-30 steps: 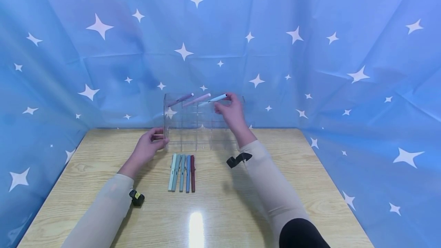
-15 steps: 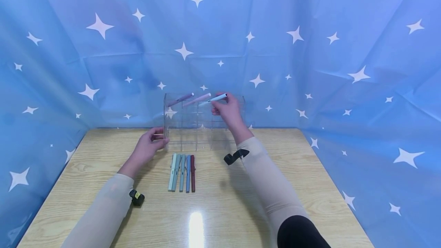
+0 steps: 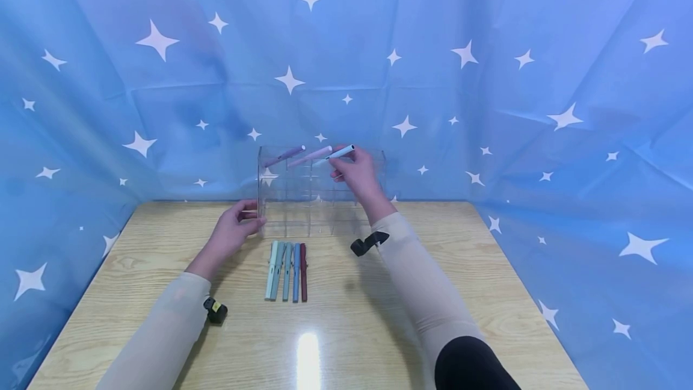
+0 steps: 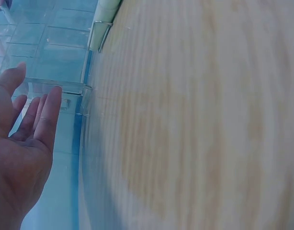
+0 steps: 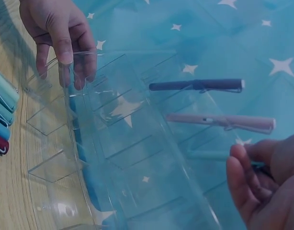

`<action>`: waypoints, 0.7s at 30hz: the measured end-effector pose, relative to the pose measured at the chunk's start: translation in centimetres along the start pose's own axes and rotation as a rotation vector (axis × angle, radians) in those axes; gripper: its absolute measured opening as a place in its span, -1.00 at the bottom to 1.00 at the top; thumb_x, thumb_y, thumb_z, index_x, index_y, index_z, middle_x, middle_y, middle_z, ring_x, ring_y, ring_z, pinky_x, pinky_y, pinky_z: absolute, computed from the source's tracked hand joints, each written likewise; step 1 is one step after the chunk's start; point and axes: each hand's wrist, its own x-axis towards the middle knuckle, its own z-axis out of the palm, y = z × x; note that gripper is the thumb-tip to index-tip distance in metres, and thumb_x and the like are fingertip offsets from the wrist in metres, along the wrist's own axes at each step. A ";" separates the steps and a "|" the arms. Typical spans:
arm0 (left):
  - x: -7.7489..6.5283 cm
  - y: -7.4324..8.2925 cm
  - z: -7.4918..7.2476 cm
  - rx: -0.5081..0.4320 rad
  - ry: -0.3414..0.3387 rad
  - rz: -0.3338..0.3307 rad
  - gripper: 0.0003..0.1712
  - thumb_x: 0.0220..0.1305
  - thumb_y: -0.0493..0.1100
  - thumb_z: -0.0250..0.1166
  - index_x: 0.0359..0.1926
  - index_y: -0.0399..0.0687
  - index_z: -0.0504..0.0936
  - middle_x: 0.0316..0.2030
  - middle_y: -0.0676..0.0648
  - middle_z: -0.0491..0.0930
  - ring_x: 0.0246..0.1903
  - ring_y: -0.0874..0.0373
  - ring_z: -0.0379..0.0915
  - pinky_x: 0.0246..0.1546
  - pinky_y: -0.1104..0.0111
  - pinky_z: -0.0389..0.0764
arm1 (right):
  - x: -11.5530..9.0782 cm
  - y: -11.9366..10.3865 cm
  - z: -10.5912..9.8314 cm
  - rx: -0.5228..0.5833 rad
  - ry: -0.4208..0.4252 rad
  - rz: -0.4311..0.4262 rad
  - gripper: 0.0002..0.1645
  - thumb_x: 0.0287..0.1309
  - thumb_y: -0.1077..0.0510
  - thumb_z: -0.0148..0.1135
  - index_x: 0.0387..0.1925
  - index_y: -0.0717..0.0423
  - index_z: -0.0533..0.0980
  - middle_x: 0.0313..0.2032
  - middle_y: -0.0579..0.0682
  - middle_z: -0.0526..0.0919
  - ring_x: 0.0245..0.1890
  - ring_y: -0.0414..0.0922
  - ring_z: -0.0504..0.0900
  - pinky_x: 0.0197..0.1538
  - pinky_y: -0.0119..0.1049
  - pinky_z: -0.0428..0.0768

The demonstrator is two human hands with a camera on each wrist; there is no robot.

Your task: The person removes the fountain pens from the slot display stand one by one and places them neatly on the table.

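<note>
- The right hand (image 3: pixel 360 173) has shifted slightly left, seemingly pinching the slim pale-blue pen (image 3: pixel 341 152), which has edged inward, probably seating it in the clear plastic compartmented organizer (image 3: pixel 310 203).
- The left hand (image 3: pixel 234 230), fingers extended, stays against the organizer's side.
- Five slim coloured pens (image 3: pixel 287 275) remain on the wooden table (image 3: pixel 162 245).

The head view was bright, with a white glare patch (image 3: pixel 308 361) on the pale wood-grain tabletop (image 3: pixel 260 342) below the bare left hand (image 3: pixel 231 230) and bare right hand (image 3: pixel 361 176). A soft shadow (image 3: pixel 382 294) lay below the right hand. Both wrist views looked dimmer, bluish and hazy, the grain beside the left hand blurred.
</note>
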 end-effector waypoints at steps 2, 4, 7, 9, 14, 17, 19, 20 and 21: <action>0.0 0.0 0.0 -0.002 -0.001 0.000 -0.27 0.61 -0.18 0.39 0.62 -0.27 0.34 0.41 -0.43 0.47 0.41 -0.31 0.45 0.23 0.07 0.77 | 0.0 0.1 0.0 -0.016 0.002 -0.008 -0.71 0.52 0.22 0.43 0.18 0.13 0.68 0.11 0.15 0.73 -0.41 -0.10 0.79 -0.26 -0.23 0.86; 0.0 0.0 0.0 -0.002 0.001 0.000 -0.27 0.61 -0.18 0.40 0.62 -0.26 0.34 0.41 -0.43 0.47 0.41 -0.31 0.45 0.23 0.07 0.77 | 0.1 0.1 0.1 -0.029 0.011 -0.012 -0.73 0.52 0.19 0.44 0.16 0.11 0.69 0.11 0.12 0.74 -0.41 -0.10 0.79 -0.31 -0.25 0.84; 0.0 -0.1 0.0 -0.001 0.000 0.000 -0.28 0.61 -0.18 0.40 0.62 -0.26 0.35 0.41 -0.43 0.47 0.41 -0.31 0.46 0.22 0.08 0.77 | 0.2 0.2 0.3 -0.042 0.031 -0.010 -0.75 0.51 0.16 0.46 0.13 0.08 0.71 0.11 0.08 0.75 -0.43 -0.11 0.79 -0.37 -0.28 0.82; 0.0 -0.1 0.0 -0.001 -0.002 -0.001 -0.28 0.61 -0.17 0.40 0.62 -0.26 0.35 0.41 -0.43 0.47 0.40 -0.31 0.46 0.22 0.09 0.78 | 0.2 0.1 0.4 -0.041 0.040 -0.010 -0.77 0.51 0.16 0.47 0.11 0.09 0.72 0.09 0.08 0.75 -0.45 -0.12 0.78 -0.38 -0.28 0.81; 0.1 0.0 0.1 0.000 -0.002 -0.004 -0.28 0.62 -0.16 0.39 0.61 -0.27 0.35 0.40 -0.43 0.47 0.40 -0.30 0.47 0.19 0.14 0.79 | 0.2 0.0 0.6 -0.026 0.051 -0.011 -0.78 0.49 0.20 0.47 0.09 0.13 0.72 0.05 0.11 0.76 -0.48 -0.13 0.77 -0.34 -0.22 0.85; 0.1 0.0 0.2 0.001 0.001 -0.010 -0.29 0.62 -0.16 0.39 0.61 -0.27 0.35 0.41 -0.43 0.47 0.40 -0.29 0.46 0.18 0.17 0.79 | 0.2 0.0 0.7 -0.022 0.057 -0.013 -0.78 0.50 0.21 0.46 0.09 0.15 0.72 0.05 0.12 0.76 -0.49 -0.15 0.76 -0.34 -0.24 0.84; 0.1 0.0 0.2 0.002 -0.001 -0.008 -0.29 0.63 -0.16 0.38 0.61 -0.28 0.34 0.41 -0.44 0.47 0.41 -0.30 0.46 0.18 0.18 0.79 | 0.1 -0.1 0.8 -0.013 0.062 -0.021 -0.77 0.50 0.22 0.45 0.11 0.17 0.72 0.06 0.13 0.76 -0.49 -0.16 0.76 -0.36 -0.29 0.82; 0.1 0.0 0.2 0.002 0.000 -0.008 -0.29 0.63 -0.16 0.38 0.61 -0.28 0.34 0.41 -0.44 0.47 0.41 -0.30 0.45 0.18 0.19 0.79 | 0.1 0.0 0.8 -0.004 0.064 -0.026 -0.76 0.51 0.23 0.44 0.12 0.18 0.71 0.07 0.14 0.76 -0.50 -0.17 0.75 -0.37 -0.31 0.82; 0.2 -0.1 0.2 0.001 0.003 -0.012 -0.30 0.63 -0.17 0.38 0.60 -0.27 0.35 0.41 -0.43 0.47 0.41 -0.30 0.46 0.17 0.19 0.80 | 0.1 0.0 0.8 0.007 0.068 -0.031 -0.75 0.51 0.23 0.43 0.13 0.19 0.71 0.08 0.14 0.76 -0.50 -0.17 0.75 -0.37 -0.32 0.81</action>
